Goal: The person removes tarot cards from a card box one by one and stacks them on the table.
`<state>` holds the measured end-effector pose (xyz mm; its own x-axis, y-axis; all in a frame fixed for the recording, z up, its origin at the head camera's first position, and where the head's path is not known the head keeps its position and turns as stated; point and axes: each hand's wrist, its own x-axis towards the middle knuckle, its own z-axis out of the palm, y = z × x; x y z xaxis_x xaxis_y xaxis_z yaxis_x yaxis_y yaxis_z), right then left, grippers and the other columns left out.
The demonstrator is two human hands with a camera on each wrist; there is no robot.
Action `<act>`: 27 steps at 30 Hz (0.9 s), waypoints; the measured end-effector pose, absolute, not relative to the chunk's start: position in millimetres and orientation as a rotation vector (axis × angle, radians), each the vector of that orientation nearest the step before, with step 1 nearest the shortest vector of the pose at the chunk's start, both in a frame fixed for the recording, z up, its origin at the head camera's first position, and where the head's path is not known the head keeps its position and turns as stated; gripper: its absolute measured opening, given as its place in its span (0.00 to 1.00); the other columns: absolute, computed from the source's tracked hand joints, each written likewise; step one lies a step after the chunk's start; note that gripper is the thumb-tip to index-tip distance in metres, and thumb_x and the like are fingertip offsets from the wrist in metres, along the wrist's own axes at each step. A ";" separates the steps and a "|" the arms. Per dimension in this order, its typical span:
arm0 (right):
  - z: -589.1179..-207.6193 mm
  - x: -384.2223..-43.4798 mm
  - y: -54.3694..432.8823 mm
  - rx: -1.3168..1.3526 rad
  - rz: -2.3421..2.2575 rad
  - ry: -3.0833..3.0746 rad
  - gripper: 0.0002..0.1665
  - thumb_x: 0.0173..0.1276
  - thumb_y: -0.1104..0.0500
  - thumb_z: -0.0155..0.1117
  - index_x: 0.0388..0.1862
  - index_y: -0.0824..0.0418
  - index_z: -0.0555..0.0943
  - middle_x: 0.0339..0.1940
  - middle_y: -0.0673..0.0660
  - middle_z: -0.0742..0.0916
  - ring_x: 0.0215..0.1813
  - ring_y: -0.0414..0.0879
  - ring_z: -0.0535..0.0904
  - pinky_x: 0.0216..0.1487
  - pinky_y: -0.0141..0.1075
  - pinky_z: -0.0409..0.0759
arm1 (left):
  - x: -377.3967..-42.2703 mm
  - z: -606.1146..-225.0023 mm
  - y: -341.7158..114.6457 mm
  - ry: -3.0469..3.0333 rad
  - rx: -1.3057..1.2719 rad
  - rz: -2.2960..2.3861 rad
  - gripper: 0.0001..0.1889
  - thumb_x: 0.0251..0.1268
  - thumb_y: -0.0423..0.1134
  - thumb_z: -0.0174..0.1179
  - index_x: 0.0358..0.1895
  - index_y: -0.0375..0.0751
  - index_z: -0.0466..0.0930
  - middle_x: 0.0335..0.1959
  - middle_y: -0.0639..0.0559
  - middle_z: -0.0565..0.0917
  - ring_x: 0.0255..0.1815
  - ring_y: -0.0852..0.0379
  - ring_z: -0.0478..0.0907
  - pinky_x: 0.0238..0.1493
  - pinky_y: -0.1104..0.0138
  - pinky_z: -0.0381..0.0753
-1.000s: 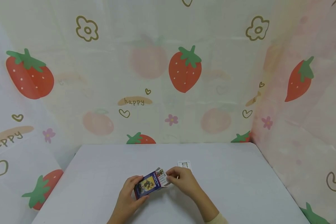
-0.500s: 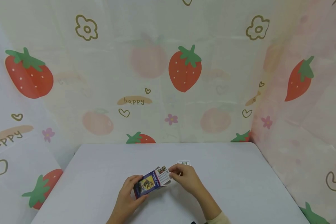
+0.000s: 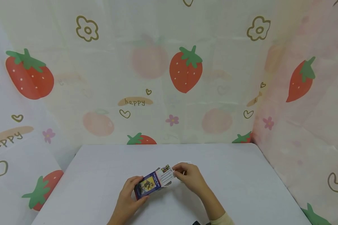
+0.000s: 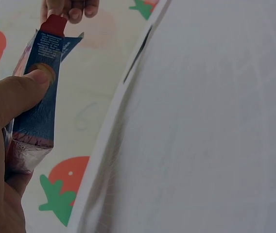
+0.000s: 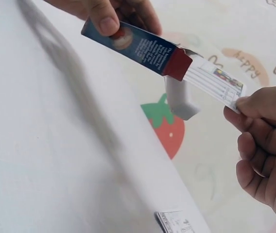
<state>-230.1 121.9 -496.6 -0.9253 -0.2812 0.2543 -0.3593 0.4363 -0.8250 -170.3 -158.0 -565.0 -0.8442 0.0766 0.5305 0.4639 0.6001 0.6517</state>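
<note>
A dark blue card box [image 3: 147, 186] with a yellow picture on its front is gripped by my left hand [image 3: 128, 197], thumb along one narrow side. Its end is unfolded, with a red flap [image 5: 181, 64] and a white flap [image 5: 179, 99] sticking out. From that end a white printed card [image 3: 165, 176] with a small coloured picture stands partly out of the box. My right hand [image 3: 190, 179] pinches the card's outer corner between thumb and forefinger. Whether more than one card is in the pinch, I cannot tell.
On the white table [image 3: 228, 181], behind my right hand, lies a small stack of white cards [image 5: 177, 221], mostly hidden in the head view. A strawberry-printed curtain [image 3: 186, 109] encloses the table at the back and sides.
My right hand has drawn the card farther out of the box, moving up and to the right. The left hand and box have hardly moved.
</note>
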 end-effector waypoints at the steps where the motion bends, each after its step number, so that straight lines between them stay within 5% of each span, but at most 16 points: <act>1: -496.1 -230.2 122.5 0.578 1.523 -2.593 0.06 0.68 0.62 0.71 0.42 0.52 0.88 0.30 0.44 0.88 0.29 0.40 0.76 0.25 0.29 0.75 | -170.2 -565.0 -158.0 -2.372 -0.433 -1.156 0.43 0.43 0.37 0.84 0.68 0.50 0.75 0.63 0.57 0.76 0.64 0.57 0.75 0.66 0.84 0.65; 8: -490.6 -229.4 126.9 0.551 1.535 -2.590 0.07 0.69 0.62 0.70 0.43 0.53 0.88 0.30 0.45 0.87 0.30 0.44 0.76 0.26 0.29 0.74 | -169.3 -564.0 -158.5 -2.374 -0.435 -1.165 0.42 0.44 0.37 0.84 0.68 0.49 0.75 0.64 0.56 0.76 0.64 0.57 0.75 0.66 0.82 0.66; 18: -485.0 -229.7 132.9 0.521 1.518 -2.579 0.07 0.68 0.62 0.70 0.43 0.52 0.88 0.30 0.44 0.86 0.31 0.42 0.76 0.28 0.30 0.74 | -169.3 -563.7 -158.3 -2.408 -0.407 -1.155 0.43 0.45 0.39 0.84 0.69 0.54 0.74 0.64 0.59 0.75 0.65 0.59 0.74 0.65 0.61 0.79; 27: -484.2 -231.2 137.6 0.492 1.531 -2.551 0.08 0.67 0.63 0.71 0.42 0.51 0.89 0.30 0.44 0.86 0.30 0.41 0.75 0.28 0.30 0.74 | -169.7 -565.1 -158.5 -2.406 -0.405 -1.143 0.44 0.45 0.40 0.84 0.69 0.56 0.73 0.65 0.59 0.75 0.65 0.59 0.74 0.66 0.66 0.77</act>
